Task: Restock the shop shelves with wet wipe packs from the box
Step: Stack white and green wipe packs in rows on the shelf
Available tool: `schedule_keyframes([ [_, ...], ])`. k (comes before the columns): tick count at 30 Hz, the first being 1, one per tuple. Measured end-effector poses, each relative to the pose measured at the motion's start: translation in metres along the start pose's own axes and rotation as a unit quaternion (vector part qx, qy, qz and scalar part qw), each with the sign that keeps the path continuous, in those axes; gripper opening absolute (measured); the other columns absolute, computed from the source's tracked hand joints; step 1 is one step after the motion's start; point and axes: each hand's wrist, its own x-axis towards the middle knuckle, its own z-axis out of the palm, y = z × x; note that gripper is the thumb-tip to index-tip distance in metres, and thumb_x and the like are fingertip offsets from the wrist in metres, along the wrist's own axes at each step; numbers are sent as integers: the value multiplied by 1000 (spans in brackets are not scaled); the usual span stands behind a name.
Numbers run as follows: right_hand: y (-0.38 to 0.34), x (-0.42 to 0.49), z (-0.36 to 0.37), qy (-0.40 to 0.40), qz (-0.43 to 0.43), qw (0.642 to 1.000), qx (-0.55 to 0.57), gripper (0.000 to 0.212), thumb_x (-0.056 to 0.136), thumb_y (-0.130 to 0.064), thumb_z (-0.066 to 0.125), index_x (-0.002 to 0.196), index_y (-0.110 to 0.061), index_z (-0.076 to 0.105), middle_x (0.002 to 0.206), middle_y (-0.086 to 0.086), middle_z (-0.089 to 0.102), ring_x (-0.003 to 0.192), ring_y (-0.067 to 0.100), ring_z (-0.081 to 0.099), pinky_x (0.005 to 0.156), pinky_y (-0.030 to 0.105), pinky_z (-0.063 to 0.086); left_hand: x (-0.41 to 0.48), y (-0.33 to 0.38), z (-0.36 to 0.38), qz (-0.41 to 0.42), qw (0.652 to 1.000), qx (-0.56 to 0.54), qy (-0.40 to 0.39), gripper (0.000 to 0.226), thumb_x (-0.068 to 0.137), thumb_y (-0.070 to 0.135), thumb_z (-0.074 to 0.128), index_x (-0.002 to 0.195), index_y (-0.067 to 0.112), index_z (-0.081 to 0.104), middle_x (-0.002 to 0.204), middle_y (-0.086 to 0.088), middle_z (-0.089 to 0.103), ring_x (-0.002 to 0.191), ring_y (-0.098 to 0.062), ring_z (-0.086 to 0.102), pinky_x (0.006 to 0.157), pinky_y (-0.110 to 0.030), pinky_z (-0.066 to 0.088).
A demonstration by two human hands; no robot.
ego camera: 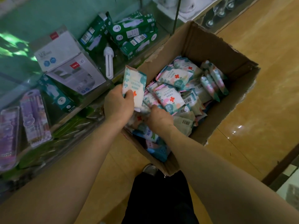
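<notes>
An open cardboard box (215, 50) stands on the floor, filled with several wet wipe packs (176, 75) in white, teal and pink with red crosses. My left hand (117, 105) grips a wet wipe pack (134, 82) upright over the box's left edge, thumb across its front. My right hand (159, 118) reaches down into the packs in the box with fingers curled among them; whether it grips one is hidden.
A glass shelf case (48, 21) runs along the left, holding green bulb boxes (134, 31), a loose white bulb (108, 63), a white lamp box (68, 63) and purple blister packs (34, 117). Wooden floor (258, 110) lies to the right. My dark trouser leg and shoe (150, 169) are below.
</notes>
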Motion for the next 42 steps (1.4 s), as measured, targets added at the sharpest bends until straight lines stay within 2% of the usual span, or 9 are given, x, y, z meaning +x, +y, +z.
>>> schedule_keyframes([
  [4, 34, -9, -17, -14, 195, 895, 401, 34, 96, -12, 41, 129, -5, 46, 122, 14, 56, 103, 29, 57, 80, 33, 49, 1, 3, -4, -59, 996, -59, -37, 32, 93, 20, 51, 123, 8, 57, 118, -9, 64, 98, -24, 64, 70, -33, 52],
  [7, 49, -30, -35, -13, 181, 836, 518, 38, 95, -2, 39, 133, 2, 46, 115, 17, 58, 72, 15, 56, 62, 29, 54, -9, 13, -2, -200, 938, -242, -148, 29, 91, 15, 51, 117, 7, 61, 97, -9, 69, 77, -22, 67, 66, -36, 57],
  [10, 45, -52, -61, -25, 138, 828, 542, 24, 94, 3, 35, 109, -2, 54, 89, 8, 57, 71, 20, 57, 62, 34, 54, -23, 41, -2, -241, 872, -341, -258, 22, 91, 13, 49, 107, 7, 63, 92, -10, 69, 73, -22, 65, 62, -31, 54],
  [13, 40, -69, -89, -5, 77, 851, 520, 26, 95, -3, 44, 117, 0, 57, 110, 15, 62, 88, 28, 62, 74, 42, 57, -33, 76, -9, -210, 840, -385, -318, 22, 92, 15, 45, 105, 12, 62, 90, -8, 69, 72, -20, 65, 59, -29, 55],
  [17, 49, -99, -124, 49, 56, 839, 540, 48, 93, -47, 46, 124, -11, 56, 110, 9, 64, 70, 18, 62, 48, 24, 49, -47, 123, -28, -163, 828, -404, -354, 20, 94, 13, 42, 99, 13, 61, 75, -5, 70, 70, -18, 64, 58, -27, 54],
  [25, 78, -188, -197, 189, 31, 879, 436, 38, 99, -20, 44, 113, 14, 55, 69, 9, 46, 44, 12, 35, 35, 16, 26, -96, 215, -46, -95, 822, -386, -408, 14, 93, 13, 48, 91, 11, 62, 79, -9, 68, 64, -20, 66, 61, -33, 55],
  [29, 97, -238, -227, 262, 28, 842, 471, 36, 98, -30, 48, 77, -3, 60, 62, 7, 42, 45, 14, 28, 40, 20, 24, -121, 262, -46, -76, 811, -384, -434, 14, 94, 11, 46, 95, 9, 60, 80, -10, 67, 69, -23, 64, 64, -38, 55],
  [33, 135, -296, -247, 295, -8, 768, 569, 24, 98, -15, 50, 83, -2, 63, 62, 6, 53, 48, 10, 44, 45, 19, 40, -153, 304, -44, -46, 797, -385, -464, 20, 95, 9, 46, 112, 8, 56, 94, -13, 66, 80, -25, 64, 67, -44, 55],
  [42, 251, -426, -273, 409, 83, 730, 541, 24, 87, -21, 69, 71, -8, 56, 56, 2, 50, 43, 10, 42, 41, 21, 36, -292, 402, -9, 41, 783, -308, -539, 17, 96, 4, 48, 112, 3, 53, 92, -16, 64, 80, -28, 64, 72, -47, 50],
])
